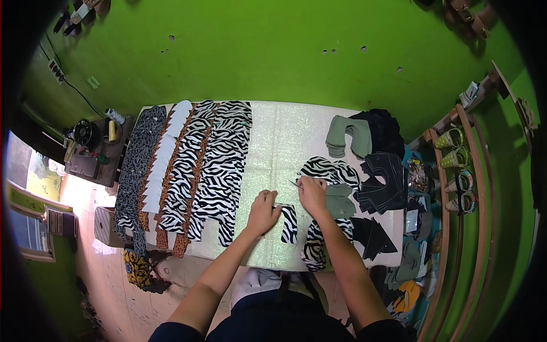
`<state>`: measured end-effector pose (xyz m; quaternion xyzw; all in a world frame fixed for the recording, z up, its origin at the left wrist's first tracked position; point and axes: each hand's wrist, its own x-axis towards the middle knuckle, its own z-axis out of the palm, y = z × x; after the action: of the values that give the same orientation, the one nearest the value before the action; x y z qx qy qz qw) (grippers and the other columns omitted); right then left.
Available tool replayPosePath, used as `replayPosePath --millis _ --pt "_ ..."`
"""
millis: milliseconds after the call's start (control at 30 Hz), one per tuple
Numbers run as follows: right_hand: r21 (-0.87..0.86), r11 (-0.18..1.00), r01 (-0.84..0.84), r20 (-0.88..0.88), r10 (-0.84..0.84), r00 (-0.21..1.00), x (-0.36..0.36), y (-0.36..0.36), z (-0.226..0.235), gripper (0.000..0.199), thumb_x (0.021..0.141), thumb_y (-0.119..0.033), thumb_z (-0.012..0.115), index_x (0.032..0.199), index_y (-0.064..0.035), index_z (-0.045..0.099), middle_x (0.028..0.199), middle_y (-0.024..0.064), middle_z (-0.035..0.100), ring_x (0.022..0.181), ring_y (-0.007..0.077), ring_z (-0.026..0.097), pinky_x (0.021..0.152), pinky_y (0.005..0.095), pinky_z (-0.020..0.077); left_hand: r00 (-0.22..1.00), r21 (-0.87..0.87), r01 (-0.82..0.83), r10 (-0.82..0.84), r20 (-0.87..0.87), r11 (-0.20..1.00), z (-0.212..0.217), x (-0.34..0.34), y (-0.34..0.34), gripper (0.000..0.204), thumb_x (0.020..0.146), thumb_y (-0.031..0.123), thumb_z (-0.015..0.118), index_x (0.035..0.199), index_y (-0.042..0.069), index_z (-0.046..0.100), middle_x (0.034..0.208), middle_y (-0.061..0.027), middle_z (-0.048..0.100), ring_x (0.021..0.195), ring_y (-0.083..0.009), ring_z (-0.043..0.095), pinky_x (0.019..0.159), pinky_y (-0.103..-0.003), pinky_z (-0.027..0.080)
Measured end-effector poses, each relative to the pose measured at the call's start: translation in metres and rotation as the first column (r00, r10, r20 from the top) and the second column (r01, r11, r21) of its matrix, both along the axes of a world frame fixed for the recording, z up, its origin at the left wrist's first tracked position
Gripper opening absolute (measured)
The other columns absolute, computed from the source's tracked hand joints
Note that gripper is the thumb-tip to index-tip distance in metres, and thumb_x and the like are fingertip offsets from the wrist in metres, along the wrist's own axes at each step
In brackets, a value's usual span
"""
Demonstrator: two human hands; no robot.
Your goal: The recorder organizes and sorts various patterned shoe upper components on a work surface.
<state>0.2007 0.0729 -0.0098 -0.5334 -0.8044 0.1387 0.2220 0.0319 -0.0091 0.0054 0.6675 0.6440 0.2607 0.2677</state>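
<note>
Hard to make out: a thin dark thing [293, 183] in the right hand [312, 196], pinched tight, too small to identify. Left hand [263, 214] well clear of the right, palm down, close against the upper end of a zebra strip [290, 225]; whether gripped or merely touched, cannot tell. Strip flat on the table [273, 142], long axis roughly near to far, lower end toward the near edge, top bending left. Partly hidden under the right forearm [345, 253]: zebra stack [314, 251] and green pieces [340, 202]. Cut off at upper right: brown straps [478, 26].
</note>
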Motion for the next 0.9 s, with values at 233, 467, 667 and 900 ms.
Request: replayPosePath --millis 233,467,667,900 --pt "-0.038 0.971 -0.235 -0.156 0.227 0.961 -0.028 -0.019 0.019 0.013 0.081 -0.011 0.057 0.093 -0.0117 0.061 0.086 0.0054 0.058 0.087 0.0242 0.055 0.082 0.0372 0.0379 0.991 0.154 0.020 -0.040 0.124 0.988 0.010 -0.016 0.014 0.033 0.079 0.011 0.060 0.110 0.003 0.053 0.108 -0.0157 0.053 0.098 -0.0332 0.052 0.085 -0.038 0.043" --pt "-0.362 0.903 -0.232 -0.401 0.074 0.913 -0.024 -0.022 0.013 0.020 0.084 -0.019 0.057 0.097 -0.0044 0.058 0.083 0.0151 0.064 0.074 0.0323 0.061 0.064 0.0369 0.0471 0.964 -0.046 -0.061 0.071 0.257 0.997 0.002 -0.029 0.014 0.019 0.083 0.012 0.058 0.095 -0.002 0.058 0.082 -0.0192 0.057 0.075 -0.0325 0.057 0.068 -0.035 0.045" --pt "-0.555 0.826 -0.098 -0.310 -0.096 0.946 -0.011 -0.036 -0.003 0.025 0.085 -0.028 0.057 0.086 -0.0031 0.058 0.065 0.0155 0.060 0.061 0.0326 0.059 0.055 0.0381 0.0443 0.917 -0.207 -0.197 0.255 0.306 0.958 0.008 -0.030 0.007 0.019 0.080 0.013 0.064 0.091 -0.002 0.059 0.077 -0.0153 0.062 0.065 -0.0210 0.059 0.061 -0.031 0.046" --pt "-0.417 0.893 0.167 -0.114 -0.234 0.966 -0.021 -0.067 -0.015 0.026 0.079 -0.031 0.063 0.074 -0.0055 0.057 0.066 0.0095 0.060 0.061 0.0299 0.059 0.060 0.0398 0.0441 0.899 -0.154 -0.289 0.323 0.295 0.945 -0.017 -0.031 -0.013 0.016 0.080 0.012 0.063 0.089 -0.002 0.060 0.069 -0.0123 0.060 0.061 -0.0209 0.057 0.060 -0.030 0.046"
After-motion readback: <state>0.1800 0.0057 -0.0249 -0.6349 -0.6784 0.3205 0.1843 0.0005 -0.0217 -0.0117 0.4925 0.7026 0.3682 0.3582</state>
